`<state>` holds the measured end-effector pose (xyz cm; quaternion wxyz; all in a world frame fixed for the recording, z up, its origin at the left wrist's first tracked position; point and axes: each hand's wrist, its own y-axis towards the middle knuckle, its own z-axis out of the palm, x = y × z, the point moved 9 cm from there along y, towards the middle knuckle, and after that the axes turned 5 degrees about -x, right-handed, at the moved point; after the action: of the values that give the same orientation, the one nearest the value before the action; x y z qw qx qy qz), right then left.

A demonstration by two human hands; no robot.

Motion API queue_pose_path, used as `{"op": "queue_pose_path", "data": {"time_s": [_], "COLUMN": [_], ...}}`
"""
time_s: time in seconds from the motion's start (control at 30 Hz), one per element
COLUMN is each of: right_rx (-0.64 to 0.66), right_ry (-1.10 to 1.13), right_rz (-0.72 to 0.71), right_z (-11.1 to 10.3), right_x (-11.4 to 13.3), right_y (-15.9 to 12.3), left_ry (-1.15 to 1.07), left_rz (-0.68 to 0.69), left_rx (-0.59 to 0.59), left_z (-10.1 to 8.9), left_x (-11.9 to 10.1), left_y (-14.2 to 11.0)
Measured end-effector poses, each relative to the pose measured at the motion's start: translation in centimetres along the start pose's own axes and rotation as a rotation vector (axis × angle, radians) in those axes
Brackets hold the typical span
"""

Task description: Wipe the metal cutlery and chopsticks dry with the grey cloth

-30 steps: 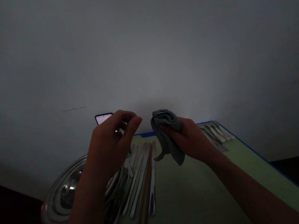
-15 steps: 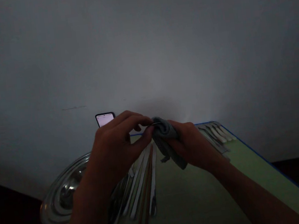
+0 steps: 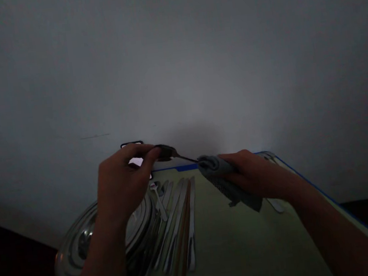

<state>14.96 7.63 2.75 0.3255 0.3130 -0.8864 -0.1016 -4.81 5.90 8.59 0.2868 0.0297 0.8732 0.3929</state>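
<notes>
My left hand (image 3: 124, 173) pinches the bowl of a metal spoon (image 3: 166, 152) between thumb and fingers, above the far edge of the table. The spoon's thin handle runs right into a folded grey cloth (image 3: 223, 175). My right hand (image 3: 251, 172) is closed around that cloth, which hides the handle's end; a loose corner hangs below. Under and between the hands lie several table knives (image 3: 177, 227), a pair of brown chopsticks (image 3: 184, 240) and a small spoon (image 3: 159, 200).
A round shiny metal lid or tray (image 3: 69, 253) stands at the left, partly behind my left forearm. A phone (image 3: 135, 161) leans at the wall (image 3: 189, 66) behind my left hand. More cutlery (image 3: 275, 205) lies right on the pale green, blue-edged table (image 3: 237, 251), partly covered by my right arm.
My hands have moved apart: the left went left with the spoon's bowl, the right went right with the cloth. The spoon's bowl and part of its handle now show between them.
</notes>
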Motion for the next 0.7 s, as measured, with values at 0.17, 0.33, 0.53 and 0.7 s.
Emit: {"op": "queue_pose_path", "data": {"time_s": [0.17,0.33,0.53,0.7], "right_rx": [0.057,0.084,0.069,0.010], "right_ry": [0.017,-0.028,-0.004,-0.004], "right_rz": [0.032,0.052,-0.087,-0.077], "right_z": [-1.5,-1.1,0.6,1.8], "right_x": [-1.1,-0.9,1.6,2.1], "right_y": [-1.1,-0.9,-0.3,0.5], "left_ry": [-0.034,-0.080,-0.120,-0.175], "left_rz": [-0.030,0.035,0.144,0.147], "left_rx": [0.043,0.130,0.334,0.356], "left_z": [-0.2,-0.3,2.5,4.0], "left_x": [-0.6,-1.7,-3.2,-3.5], "left_y": [-0.2,-0.4,-1.4,-1.7]}}
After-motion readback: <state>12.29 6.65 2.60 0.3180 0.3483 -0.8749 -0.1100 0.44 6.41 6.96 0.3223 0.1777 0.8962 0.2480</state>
